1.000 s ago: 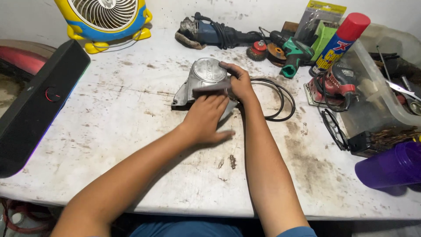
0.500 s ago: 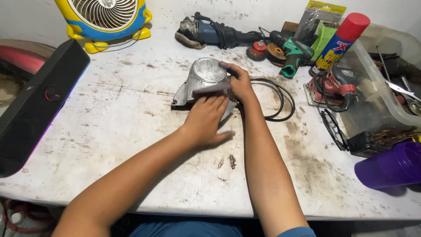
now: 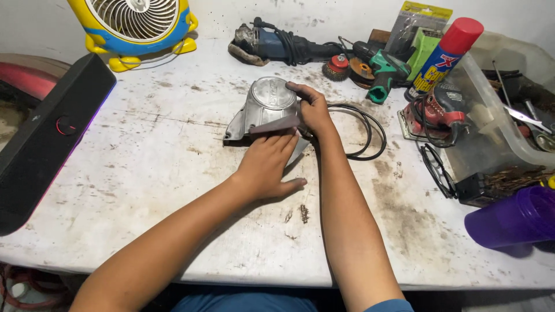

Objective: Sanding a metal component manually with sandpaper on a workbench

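A grey cast-metal engine cover [image 3: 263, 110] lies on the stained white table [image 3: 144, 173] at its middle. My right hand [image 3: 312, 107] grips the cover's right edge and steadies it. My left hand [image 3: 269, 164] presses a dark sheet of sandpaper [image 3: 276, 125] flat against the cover's near side, fingers closed over the sheet. A black rubber ring [image 3: 361, 133] lies just right of my right wrist.
A black speaker bar [image 3: 49, 138] lies along the left edge. A yellow and blue fan [image 3: 136, 26] stands at the back left. Angle grinders [image 3: 277, 43], a spray can [image 3: 445, 55], a sander [image 3: 436, 115] and a clear tool bin [image 3: 509, 121] crowd the back right. A purple cup [image 3: 511, 219] sits near right.
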